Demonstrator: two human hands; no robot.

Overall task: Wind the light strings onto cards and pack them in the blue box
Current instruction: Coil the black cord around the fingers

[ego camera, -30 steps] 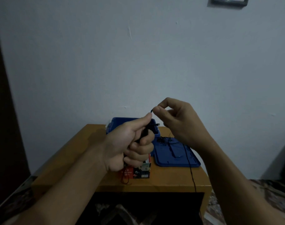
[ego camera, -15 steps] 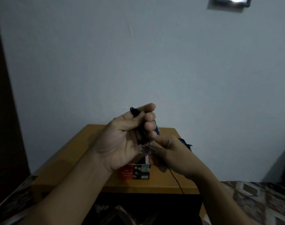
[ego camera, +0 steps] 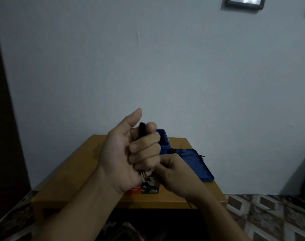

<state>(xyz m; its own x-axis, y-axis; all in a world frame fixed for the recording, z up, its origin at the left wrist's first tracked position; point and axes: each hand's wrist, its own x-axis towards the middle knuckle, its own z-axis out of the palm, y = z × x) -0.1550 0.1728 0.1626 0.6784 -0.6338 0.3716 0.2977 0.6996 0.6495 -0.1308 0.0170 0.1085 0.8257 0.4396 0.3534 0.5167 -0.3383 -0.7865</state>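
Winding | left hand [ego camera: 130, 153] fist grips light-string bundle [ego camera: 141, 129] | right hand [ego camera: 172, 171] curled beneath, hold unclear | keep each turn taut, even

A wooden desk [ego camera: 78, 171] stands against a pale wall. At its far side sits a blue box [ego camera: 163, 141], its blue lid [ego camera: 198, 166] lying flat just to the right, with a tangle of dark light string [ego camera: 177, 150] on the lid's far end. A red-and-black carton [ego camera: 148, 187] lies near the front edge.
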